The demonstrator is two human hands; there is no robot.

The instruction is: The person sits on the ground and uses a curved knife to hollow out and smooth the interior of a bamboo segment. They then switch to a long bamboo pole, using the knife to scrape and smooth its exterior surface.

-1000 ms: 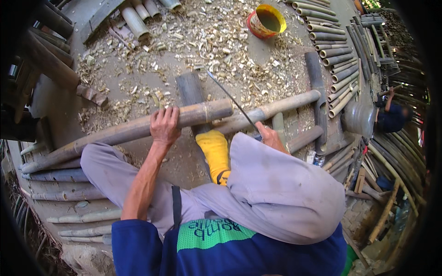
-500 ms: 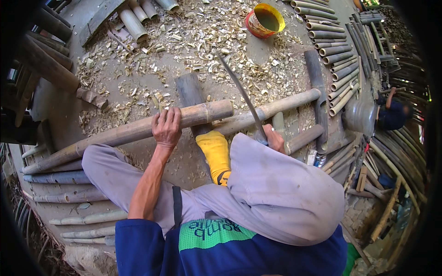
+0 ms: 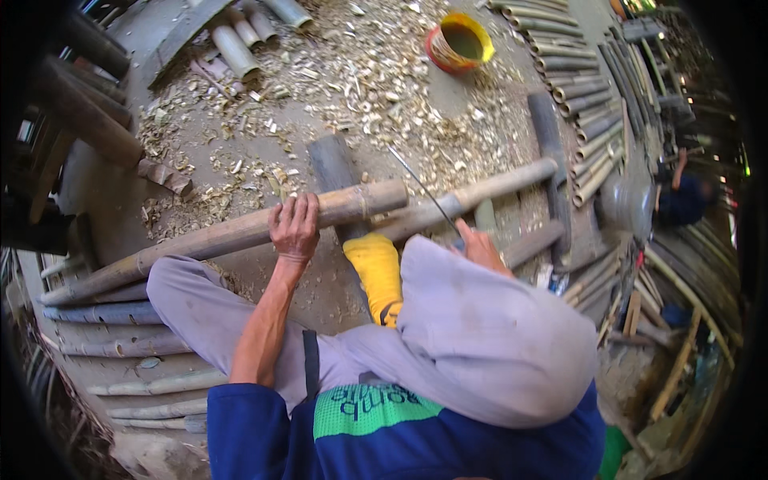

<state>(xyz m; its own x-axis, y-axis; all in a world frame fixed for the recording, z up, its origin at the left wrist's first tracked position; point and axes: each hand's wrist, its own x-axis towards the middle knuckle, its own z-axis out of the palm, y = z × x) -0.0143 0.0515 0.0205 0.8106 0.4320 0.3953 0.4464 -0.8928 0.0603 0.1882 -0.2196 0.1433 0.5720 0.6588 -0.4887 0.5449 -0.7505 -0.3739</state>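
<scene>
A thick brown bamboo pole (image 3: 200, 235) slants across in front of me, its cut right end over a dark wooden block (image 3: 332, 162). My left hand (image 3: 294, 230) is closed over the pole, fingers wrapped on its upper side. My right hand (image 3: 480, 246), partly behind my raised knee, grips a machete (image 3: 422, 186). Its long blade shows almost edge-on, pointing up and left past the pole's cut end, apart from it. The handle is mostly hidden in my fingers. My foot in a yellow sock (image 3: 374, 268) rests just below the pole's right end.
Pale chips (image 3: 376, 96) cover the ground ahead, around a red and yellow bucket (image 3: 460, 44) of liquid. A paler pole (image 3: 500, 182) lies beyond the blade. Cut bamboo lengths (image 3: 588, 104) line the right. More poles (image 3: 128, 346) lie at left. Another person (image 3: 684, 196) is at far right.
The machete's tip has come down and nearer, and its blade has turned from broadside to almost edge-on. My right hand has turned with it. My left hand still grips the bamboo pole.
</scene>
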